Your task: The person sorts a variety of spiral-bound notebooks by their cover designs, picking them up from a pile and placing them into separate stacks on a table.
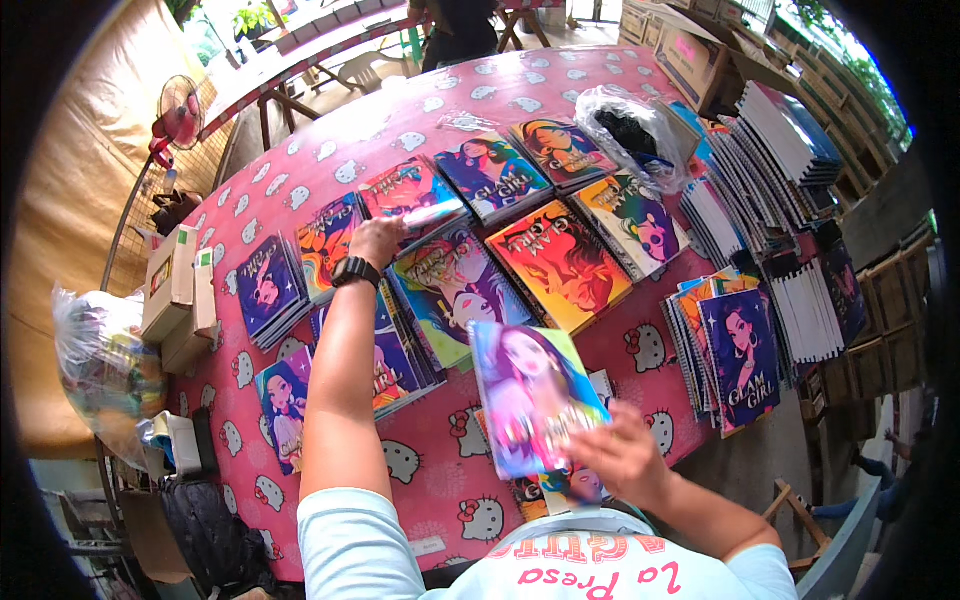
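My left hand, with a black watch on the wrist, reaches to the back row of notebook piles. Its fingers close on the edge of a glossy notebook, tilted and shining with glare, over a pile with a pink and orange cover. Near my chest my right hand grips another notebook by its lower right corner. That cover shows a long-haired figure in purple, pink and green; it is slightly blurred. Beneath it, more notebooks are partly hidden.
Spiral notebook piles stand in rows, among them a red-yellow one and a purple one. Taller stacks crowd the right edge of the pink tablecloth. A plastic bag lies at the back; cardboard boxes sit left.
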### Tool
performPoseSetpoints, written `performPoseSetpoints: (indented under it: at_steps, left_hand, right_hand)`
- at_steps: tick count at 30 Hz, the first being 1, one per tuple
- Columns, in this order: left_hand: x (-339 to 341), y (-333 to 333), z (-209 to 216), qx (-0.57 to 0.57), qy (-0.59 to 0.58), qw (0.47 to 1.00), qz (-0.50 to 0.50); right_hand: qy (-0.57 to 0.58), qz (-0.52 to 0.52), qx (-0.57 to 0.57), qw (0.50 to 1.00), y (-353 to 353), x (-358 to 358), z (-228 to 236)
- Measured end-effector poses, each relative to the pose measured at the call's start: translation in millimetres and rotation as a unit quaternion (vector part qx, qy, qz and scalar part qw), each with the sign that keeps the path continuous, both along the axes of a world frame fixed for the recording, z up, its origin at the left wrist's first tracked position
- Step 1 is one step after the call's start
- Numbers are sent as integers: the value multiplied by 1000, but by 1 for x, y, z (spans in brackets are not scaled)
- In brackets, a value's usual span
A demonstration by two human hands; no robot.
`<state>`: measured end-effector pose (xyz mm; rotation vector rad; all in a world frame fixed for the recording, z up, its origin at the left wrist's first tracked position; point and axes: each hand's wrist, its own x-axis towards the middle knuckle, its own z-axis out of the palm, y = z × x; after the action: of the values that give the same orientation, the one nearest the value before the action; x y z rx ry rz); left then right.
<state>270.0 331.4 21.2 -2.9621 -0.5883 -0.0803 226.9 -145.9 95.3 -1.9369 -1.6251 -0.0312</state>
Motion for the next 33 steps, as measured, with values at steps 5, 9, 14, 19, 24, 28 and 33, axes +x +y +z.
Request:
performPoseSetpoints:
  at_steps: [5, 9, 14, 19, 24, 28, 33]
  left_hand:
    - [-4, -105, 49, 22, -370, 898, -237]
    - [-122, -285, 45, -108, -265, 863, -417]
    - [-189, -382, -3, -292, -144, 891, -316]
    - [-146, -213, 38, -202, -307, 922, -125]
    - [-126, -21, 27, -178, -408, 884, 145]
    - [-96, 64, -22, -247, -260, 894, 268]
    - [-82, 85, -54, -181, -223, 901, 326]
  right_hand:
    - [188, -33, -108, 976, -77, -11, -81]
    - [268, -257, 122, 920, -49, 33, -40]
    - [-81, -54, -153, 983, -17, 1, -102]
    - [-85, -30, -174, 981, 40, -1, -75]
    - [-26, 135, -20, 990, 186, -55, -48]
    - [-219, 95, -64, 969, 254, -65, -128]
    - [-23, 156, 14, 987, 188, -28, -40]
